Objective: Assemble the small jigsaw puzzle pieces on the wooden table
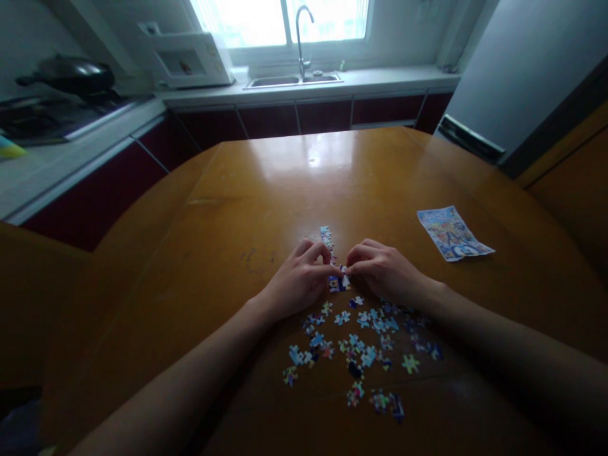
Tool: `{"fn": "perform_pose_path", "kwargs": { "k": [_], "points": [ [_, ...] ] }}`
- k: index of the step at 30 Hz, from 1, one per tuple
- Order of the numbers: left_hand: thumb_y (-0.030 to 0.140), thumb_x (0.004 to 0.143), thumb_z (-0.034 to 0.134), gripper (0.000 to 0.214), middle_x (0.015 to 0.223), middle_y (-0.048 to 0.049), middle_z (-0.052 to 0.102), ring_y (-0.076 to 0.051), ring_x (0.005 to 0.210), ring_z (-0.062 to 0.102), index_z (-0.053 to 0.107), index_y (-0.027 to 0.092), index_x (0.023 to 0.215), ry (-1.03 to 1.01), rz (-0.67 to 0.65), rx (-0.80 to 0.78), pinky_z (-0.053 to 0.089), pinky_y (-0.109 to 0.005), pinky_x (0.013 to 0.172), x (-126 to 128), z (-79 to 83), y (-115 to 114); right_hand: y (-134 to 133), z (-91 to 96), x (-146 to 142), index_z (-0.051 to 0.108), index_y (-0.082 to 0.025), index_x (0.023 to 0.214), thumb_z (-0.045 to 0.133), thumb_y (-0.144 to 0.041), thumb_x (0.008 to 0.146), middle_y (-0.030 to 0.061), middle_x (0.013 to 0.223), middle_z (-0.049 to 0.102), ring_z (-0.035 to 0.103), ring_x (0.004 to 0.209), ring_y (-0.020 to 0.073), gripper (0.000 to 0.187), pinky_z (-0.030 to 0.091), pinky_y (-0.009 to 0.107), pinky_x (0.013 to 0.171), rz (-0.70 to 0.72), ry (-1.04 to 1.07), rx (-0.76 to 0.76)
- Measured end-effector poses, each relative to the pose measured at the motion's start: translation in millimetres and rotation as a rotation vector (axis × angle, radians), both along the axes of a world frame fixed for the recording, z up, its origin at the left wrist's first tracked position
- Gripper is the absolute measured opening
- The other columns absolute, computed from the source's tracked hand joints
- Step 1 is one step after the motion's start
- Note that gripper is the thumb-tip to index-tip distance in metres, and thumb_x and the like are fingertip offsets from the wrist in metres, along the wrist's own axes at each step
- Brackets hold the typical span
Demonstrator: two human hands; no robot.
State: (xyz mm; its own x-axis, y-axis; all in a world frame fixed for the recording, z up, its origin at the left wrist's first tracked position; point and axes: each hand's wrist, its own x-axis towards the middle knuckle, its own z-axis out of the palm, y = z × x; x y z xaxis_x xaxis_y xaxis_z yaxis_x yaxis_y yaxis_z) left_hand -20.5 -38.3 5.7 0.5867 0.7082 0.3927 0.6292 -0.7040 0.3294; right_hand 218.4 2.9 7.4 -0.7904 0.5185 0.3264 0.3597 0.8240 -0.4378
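Observation:
Both my hands rest on a wooden table (304,183), fingertips meeting over a small joined strip of jigsaw pieces (327,239). My left hand (297,282) has its fingers curled and pinched at the strip's lower end. My right hand (384,269) is also curled, pinching a small puzzle piece (345,280) against the joined part. Several loose puzzle pieces (356,348) lie scattered just below my hands, towards me.
A printed picture sheet (453,233) lies on the table to the right. Beyond the table runs a counter with a sink and tap (297,76), a white microwave (190,60) and a dark pan (76,75) on the stove. A grey fridge (522,69) stands far right.

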Motion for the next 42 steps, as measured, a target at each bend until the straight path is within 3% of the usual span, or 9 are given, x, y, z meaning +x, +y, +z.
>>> {"fn": "perform_pose_path", "kwargs": {
  "k": [5, 10, 16, 22, 29, 35, 42],
  "points": [
    [0.001, 0.081, 0.057, 0.039, 0.104, -0.0067, 0.057, -0.024, 0.101, 0.045, 0.073, 0.027, 0.105, 0.016, 0.003, -0.001, 0.048, -0.039, 0.091, 0.7, 1.1, -0.9, 0.6, -4.0, -1.4, 0.075, -0.022, 0.099, 0.051, -0.009, 0.092, 0.0066, 0.093, 0.070, 0.060, 0.088, 0.0182, 0.028, 0.049, 0.034, 0.079, -0.104, 0.170, -0.111],
    [0.001, 0.082, 0.056, 0.040, 0.107, -0.0064, 0.056, -0.023, 0.104, 0.045, 0.071, 0.027, 0.108, -0.009, -0.005, -0.033, 0.047, -0.039, 0.092, -0.1, -0.4, -0.7, -0.1, -4.7, -1.2, 0.077, -0.025, 0.094, 0.054, -0.013, 0.093, 0.0063, 0.094, 0.067, 0.057, 0.091, 0.0195, 0.026, 0.049, 0.034, 0.079, -0.059, 0.097, -0.077],
    [0.001, 0.084, 0.052, 0.032, 0.096, -0.0047, 0.056, -0.021, 0.096, 0.046, 0.072, 0.023, 0.096, -0.162, 0.115, -0.047, 0.045, -0.036, 0.086, -1.3, -1.3, 2.7, -2.1, -3.7, -2.5, 0.075, -0.024, 0.093, 0.055, -0.012, 0.090, 0.0060, 0.096, 0.067, 0.057, 0.094, 0.0208, 0.024, 0.049, 0.036, 0.084, -0.073, 0.092, -0.081],
    [0.005, 0.087, 0.055, 0.027, 0.093, -0.0047, 0.056, -0.020, 0.094, 0.046, 0.074, 0.023, 0.088, -0.160, 0.114, -0.037, 0.044, -0.035, 0.082, -0.8, -1.3, 3.9, -3.3, -4.7, -5.3, 0.073, -0.024, 0.094, 0.058, -0.012, 0.087, 0.0052, 0.095, 0.069, 0.058, 0.094, 0.0215, 0.021, 0.048, 0.038, 0.086, -0.132, 0.161, -0.154],
    [0.010, 0.091, 0.058, 0.025, 0.092, -0.0050, 0.056, -0.021, 0.093, 0.046, 0.077, 0.026, 0.088, -0.139, 0.099, -0.025, 0.044, -0.034, 0.082, -1.5, -3.3, 3.9, -3.5, -3.9, -4.3, 0.076, -0.024, 0.095, 0.056, -0.011, 0.088, 0.0067, 0.096, 0.066, 0.057, 0.096, 0.0220, 0.025, 0.048, 0.037, 0.084, -0.090, 0.085, -0.087],
    [0.004, 0.088, 0.056, 0.030, 0.093, -0.0049, 0.057, -0.021, 0.094, 0.046, 0.076, 0.026, 0.087, -0.123, 0.106, -0.017, 0.044, -0.035, 0.082, -1.4, -5.2, 5.0, -5.7, 0.5, -6.3, 0.076, -0.023, 0.097, 0.051, -0.013, 0.093, 0.0076, 0.097, 0.066, 0.056, 0.093, 0.0218, 0.027, 0.049, 0.036, 0.080, -0.073, 0.004, -0.031],
    [-0.003, 0.079, 0.054, 0.036, 0.098, -0.0049, 0.056, -0.022, 0.098, 0.046, 0.071, 0.023, 0.095, -0.092, 0.091, -0.058, 0.046, -0.038, 0.087, -0.7, -4.6, 3.3, -3.2, -6.6, -7.6, 0.070, -0.021, 0.091, 0.054, -0.009, 0.089, 0.0050, 0.091, 0.068, 0.059, 0.090, 0.0190, 0.020, 0.048, 0.035, 0.083, -0.183, 0.195, -0.176]
  ]
}}
